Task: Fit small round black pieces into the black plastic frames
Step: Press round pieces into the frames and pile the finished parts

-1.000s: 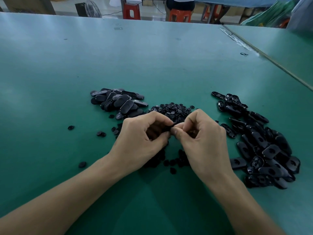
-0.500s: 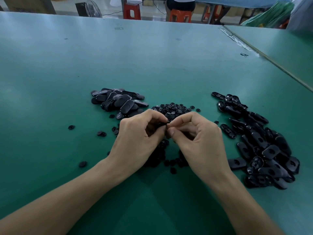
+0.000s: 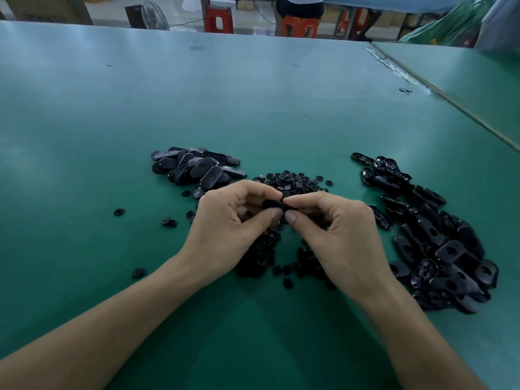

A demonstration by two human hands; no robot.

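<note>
Pressing a round piece into a frame looks like the step in hand, judging by how both hands meet at the centre of the picture. At the left a few stray round pieces [image 3: 119, 212] lie on the green table [image 3: 253, 94], and up and left of the hands is a heap of closed oval pieces [image 3: 194, 170], probably finished ones. The left hand [image 3: 230, 220] curls fingers and thumb round a black frame [image 3: 273, 204], held above the table. Just behind it sits the heap of small round pieces [image 3: 292, 180]. The right hand [image 3: 337, 229] pinches the same frame's end between thumb and forefinger; I cannot tell whether a round piece sits under those fingertips. At the lower right lies the pile of open frames [image 3: 439, 243]. The next move calls for a firm, square squeeze until the piece seats, then laying the frame aside
</note>
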